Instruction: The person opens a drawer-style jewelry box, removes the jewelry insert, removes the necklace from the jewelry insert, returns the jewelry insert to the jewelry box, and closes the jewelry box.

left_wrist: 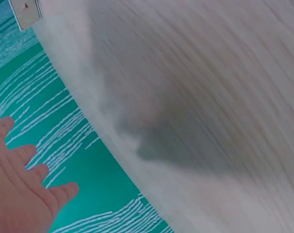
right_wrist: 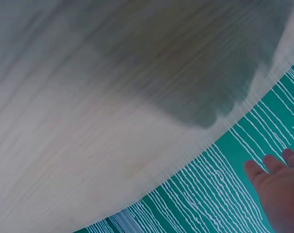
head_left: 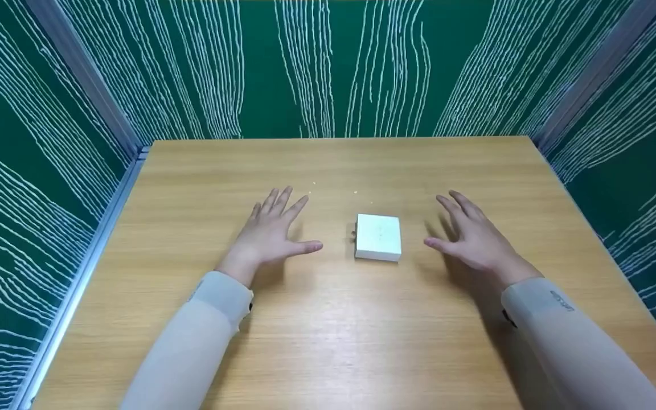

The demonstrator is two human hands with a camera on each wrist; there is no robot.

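A small white box (head_left: pixel 378 236) lies flat near the middle of the wooden table, with a small dark tab on its left side. To its left my left hand (head_left: pixel 268 233) hovers over the table, fingers spread and thumb pointing toward the box. My right hand (head_left: pixel 470 236) is held on the other side, fingers extended and apart, casting a shadow on the wood. Neither hand touches the box. In the left wrist view the left hand's fingers (left_wrist: pixel 64 191) show at the lower left; the right wrist view has the right hand (right_wrist: pixel 283 189) at its lower right.
The wooden table (head_left: pixel 328 341) has a few tiny pale specks beyond the box. Green panels (head_left: pixel 259 68) with wavy white lines surround it at the back and sides. Metal posts (head_left: pixel 86 68) stand at the back corners, and a metal rail (head_left: pixel 80 273) runs along the left edge.
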